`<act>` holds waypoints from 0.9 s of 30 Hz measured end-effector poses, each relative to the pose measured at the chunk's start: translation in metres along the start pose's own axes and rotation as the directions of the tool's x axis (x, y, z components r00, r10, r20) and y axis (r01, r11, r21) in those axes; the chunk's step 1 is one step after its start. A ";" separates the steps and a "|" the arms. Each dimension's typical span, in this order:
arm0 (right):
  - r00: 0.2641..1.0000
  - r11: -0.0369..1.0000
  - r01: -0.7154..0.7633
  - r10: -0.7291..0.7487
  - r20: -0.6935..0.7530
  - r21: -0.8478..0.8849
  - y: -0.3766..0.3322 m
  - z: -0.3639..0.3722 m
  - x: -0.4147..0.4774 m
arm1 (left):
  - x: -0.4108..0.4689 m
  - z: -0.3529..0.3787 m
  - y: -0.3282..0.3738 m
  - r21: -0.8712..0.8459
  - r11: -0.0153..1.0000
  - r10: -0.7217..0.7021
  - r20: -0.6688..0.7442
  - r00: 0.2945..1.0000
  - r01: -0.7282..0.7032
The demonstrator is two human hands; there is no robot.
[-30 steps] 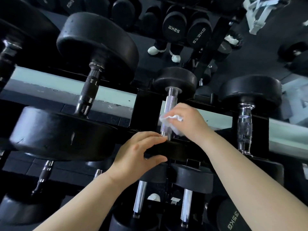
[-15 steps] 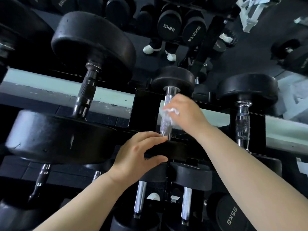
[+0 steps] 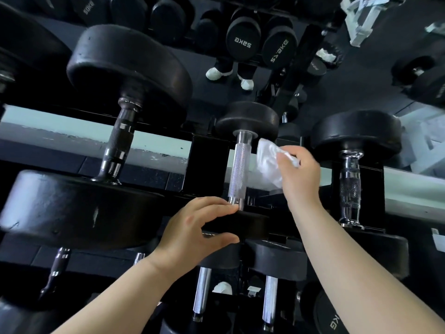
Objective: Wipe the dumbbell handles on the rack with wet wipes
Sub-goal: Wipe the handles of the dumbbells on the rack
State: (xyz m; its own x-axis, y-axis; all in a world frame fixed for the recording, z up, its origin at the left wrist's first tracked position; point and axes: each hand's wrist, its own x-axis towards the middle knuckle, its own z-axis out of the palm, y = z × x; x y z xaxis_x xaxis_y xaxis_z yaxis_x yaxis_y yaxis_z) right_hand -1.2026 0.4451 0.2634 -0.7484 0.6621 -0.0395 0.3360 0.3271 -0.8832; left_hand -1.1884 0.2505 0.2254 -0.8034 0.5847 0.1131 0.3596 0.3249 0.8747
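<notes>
Overhead, black rack (image 3: 207, 162); left hand (image 3: 192, 232) grips dumbbell (image 3: 245, 225), right hand (image 3: 298, 174) pinches wipe (image 3: 267, 160).

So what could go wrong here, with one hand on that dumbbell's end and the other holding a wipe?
1. The left hand grips the near black rubber dumbbell head at the rack's front; if it rolls, fingers could get pinched.
2. The crumpled white wet wipe, pinched in the right hand, is off the knurled silver handle, so part may go unwiped.
</notes>
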 end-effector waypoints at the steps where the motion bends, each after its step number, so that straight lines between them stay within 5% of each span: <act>1: 0.998 0.998 -0.049 0.051 -0.047 0.032 0.000 0.003 0.004 | 0.000 0.000 0.000 0.001 1.000 -0.004 0.005 1.000 0.004; 4: 0.970 0.951 -0.238 0.244 -0.007 0.196 0.002 0.020 0.014 | 0.001 -0.001 0.000 0.003 1.000 0.006 -0.003 1.000 -0.006; 6: 0.917 0.827 -0.398 0.373 0.142 0.397 -0.001 0.032 0.014 | 0.001 -0.002 0.001 0.006 1.000 0.017 -0.002 1.000 -0.017; 9: 0.875 0.716 -0.484 0.379 0.302 0.503 0.004 0.035 0.007 | 0.001 -0.002 0.002 -0.004 1.000 -0.009 0.014 1.000 0.009; 17: 0.849 0.949 -0.301 0.219 0.480 0.099 0.014 0.004 -0.022 | 0.000 -0.001 0.002 -0.022 1.000 -0.019 0.002 1.000 0.020; 27: 0.943 0.920 -0.269 0.192 0.272 0.285 -0.002 0.029 0.005 | 0.000 -0.001 0.001 -0.028 0.999 -0.020 0.011 1.000 0.021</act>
State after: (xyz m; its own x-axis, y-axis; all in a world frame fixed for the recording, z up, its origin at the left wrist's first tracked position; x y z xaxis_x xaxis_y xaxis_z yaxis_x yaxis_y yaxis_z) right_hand -1.2234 0.4282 0.2520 -0.7968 0.5039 -0.3335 0.3477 -0.0690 -0.9350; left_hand -1.1887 0.2501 0.2273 -0.8051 0.5863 0.0900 0.3294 0.3157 0.8899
